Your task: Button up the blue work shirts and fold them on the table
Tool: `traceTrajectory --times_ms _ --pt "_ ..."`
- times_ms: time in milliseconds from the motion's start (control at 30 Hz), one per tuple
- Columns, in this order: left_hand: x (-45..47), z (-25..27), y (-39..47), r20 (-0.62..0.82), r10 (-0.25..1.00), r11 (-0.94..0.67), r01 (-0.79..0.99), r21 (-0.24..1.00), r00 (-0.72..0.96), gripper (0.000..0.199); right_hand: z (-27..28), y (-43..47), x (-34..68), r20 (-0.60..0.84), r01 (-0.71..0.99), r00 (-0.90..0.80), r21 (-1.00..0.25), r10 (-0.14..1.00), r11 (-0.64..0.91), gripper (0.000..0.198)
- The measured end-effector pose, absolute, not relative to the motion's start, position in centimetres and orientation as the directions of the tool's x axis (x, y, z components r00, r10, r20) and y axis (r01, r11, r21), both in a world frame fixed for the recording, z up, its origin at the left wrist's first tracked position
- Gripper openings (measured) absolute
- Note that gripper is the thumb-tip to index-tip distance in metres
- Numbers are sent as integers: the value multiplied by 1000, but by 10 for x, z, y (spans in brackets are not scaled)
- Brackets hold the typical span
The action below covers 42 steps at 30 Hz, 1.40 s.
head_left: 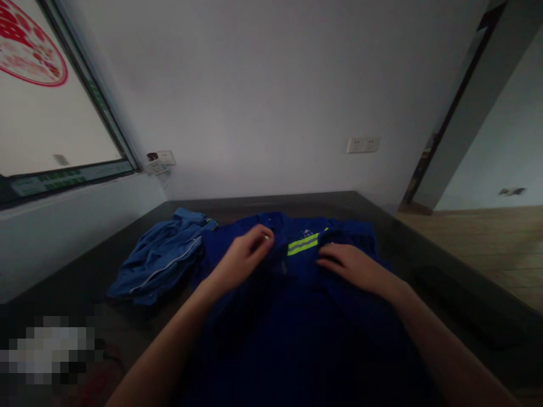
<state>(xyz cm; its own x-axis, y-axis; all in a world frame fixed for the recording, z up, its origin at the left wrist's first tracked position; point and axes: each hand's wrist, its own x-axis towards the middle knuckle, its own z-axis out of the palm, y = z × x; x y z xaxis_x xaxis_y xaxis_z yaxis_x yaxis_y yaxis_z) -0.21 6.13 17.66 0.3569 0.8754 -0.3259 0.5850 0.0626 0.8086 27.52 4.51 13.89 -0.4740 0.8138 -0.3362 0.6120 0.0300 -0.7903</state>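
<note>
A dark blue cloth work garment with a yellow-green reflective stripe (297,265) lies spread flat before me on the dark table (407,249), its upper part toward the far edge.

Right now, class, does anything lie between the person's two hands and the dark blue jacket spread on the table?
Nothing visible does. The left hand and the right hand both rest directly on the dark blue jacket, near its yellow stripe. The lighter blue garment lies off to the left, clear of both hands.
</note>
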Motion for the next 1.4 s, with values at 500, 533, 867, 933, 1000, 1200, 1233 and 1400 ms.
traceTrajectory --times_ms 500,533,867,933,1000,1200,1233,1400 --pt "-55 59 22 -774 632 -50 999 13 42 39 30 11 317 -601 853 -273 -512 751 -100 56" --pt "-53 57 19 -783 619 -63 997 35 66 37 22 6 311 -624 870 -266 -483 735 -95 59" --pt "-72 50 15 -703 676 123 907 402 219 26 1 4 311 -607 755 -226 -604 762 -257 39" --pt "-76 56 22 -611 765 147 868 474 204 24 7 8 320 -530 670 -153 -676 834 -306 35" --pt "-82 68 33 -509 849 176 836 520 138 26 17 12 332 -462 570 -1 -729 887 -380 37" --pt "-112 124 58 -216 960 277 735 619 -180 33 56 19 379 -383 120 498 -858 778 -499 50" --pt "-116 135 61 -166 960 279 724 630 -225 35 63 19 384 -363 73 562 -873 743 -482 49" --pt "-119 185 99 66 935 182 633 752 -348 40 92 20 371 -254 73 640 -920 726 -385 42"
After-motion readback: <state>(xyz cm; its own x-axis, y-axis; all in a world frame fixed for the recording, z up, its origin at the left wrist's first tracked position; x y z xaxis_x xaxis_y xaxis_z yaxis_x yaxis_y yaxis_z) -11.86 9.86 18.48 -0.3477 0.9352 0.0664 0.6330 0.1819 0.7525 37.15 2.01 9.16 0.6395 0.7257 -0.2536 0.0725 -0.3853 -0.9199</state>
